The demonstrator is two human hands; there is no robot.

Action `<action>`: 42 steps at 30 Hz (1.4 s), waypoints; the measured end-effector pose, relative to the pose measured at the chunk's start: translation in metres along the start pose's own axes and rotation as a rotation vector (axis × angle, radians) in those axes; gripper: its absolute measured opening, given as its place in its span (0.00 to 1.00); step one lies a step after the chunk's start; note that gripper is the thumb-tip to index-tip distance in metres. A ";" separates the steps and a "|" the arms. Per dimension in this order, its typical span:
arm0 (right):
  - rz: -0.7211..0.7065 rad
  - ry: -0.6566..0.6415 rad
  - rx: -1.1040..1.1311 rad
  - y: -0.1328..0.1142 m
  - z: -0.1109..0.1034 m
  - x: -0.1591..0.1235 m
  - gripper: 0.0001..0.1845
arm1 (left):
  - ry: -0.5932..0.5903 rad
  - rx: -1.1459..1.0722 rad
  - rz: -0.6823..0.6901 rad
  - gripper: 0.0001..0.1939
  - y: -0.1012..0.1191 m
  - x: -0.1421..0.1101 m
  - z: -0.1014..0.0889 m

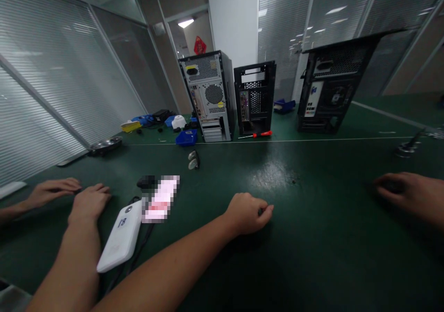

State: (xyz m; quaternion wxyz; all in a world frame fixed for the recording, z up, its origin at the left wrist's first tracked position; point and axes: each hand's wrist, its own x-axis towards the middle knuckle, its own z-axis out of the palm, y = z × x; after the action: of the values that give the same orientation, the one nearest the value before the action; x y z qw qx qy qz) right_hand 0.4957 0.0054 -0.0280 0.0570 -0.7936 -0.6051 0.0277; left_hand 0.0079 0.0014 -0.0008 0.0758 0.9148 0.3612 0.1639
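Note:
My left hand (247,213) rests on the green table in the middle, closed in a fist. A small dark bit shows between its thumb and fingers; its kind is hidden. At the right edge, my right hand (412,194) lies low over the table with curled fingers. Something dark sits within them, too shadowed to name. To the left of my left forearm are a white power-bank-like device (121,235) with a dark cable, a blurred-out pink-white rectangle (161,200) and a small black object (146,182).
Another person's two hands (90,202) rest at the left. Along the back stand a computer tower (210,94), an open black case (255,96) and another black tower (329,90). A red screwdriver (262,134), blue bins (186,137) and a metal dish (106,145) lie about.

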 end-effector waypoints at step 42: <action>-0.695 -0.062 -0.023 -0.138 0.007 -0.072 0.38 | -0.021 0.014 -0.007 0.25 0.001 0.001 -0.002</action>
State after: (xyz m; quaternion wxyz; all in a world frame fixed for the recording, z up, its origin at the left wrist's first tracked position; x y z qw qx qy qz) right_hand 0.3437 -0.0277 -0.0193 0.0358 -0.5394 -0.8410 0.0237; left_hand 0.0082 0.0011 0.0014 0.0738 0.9158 0.3645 0.1515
